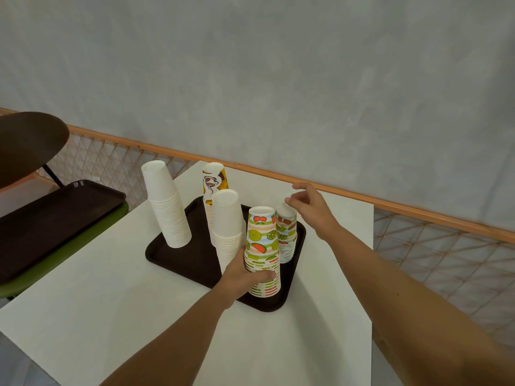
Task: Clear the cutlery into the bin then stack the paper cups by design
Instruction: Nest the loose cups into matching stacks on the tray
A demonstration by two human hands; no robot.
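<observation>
Several upside-down cup stacks stand on a dark tray [178, 260] on the white table [117, 316]. My left hand [245, 274] grips the near fruit-print stack [262, 240] around its lower half. Behind it stands a shorter fruit-print stack [286, 235]. My right hand [309, 207] hovers just above and right of that stack's top, fingers loosely spread, holding nothing. A plain white stack [228, 227] stands in the tray's middle, a yellow-and-brown printed stack [213, 182] behind it, and a tall white stack [167, 204] leans at the tray's left edge.
A second dark tray [50, 224] lies on a green surface [72, 254] to the left, beneath a dark round tabletop [25, 146]. An orange rail with mesh [418, 213] runs behind the table, before a grey wall.
</observation>
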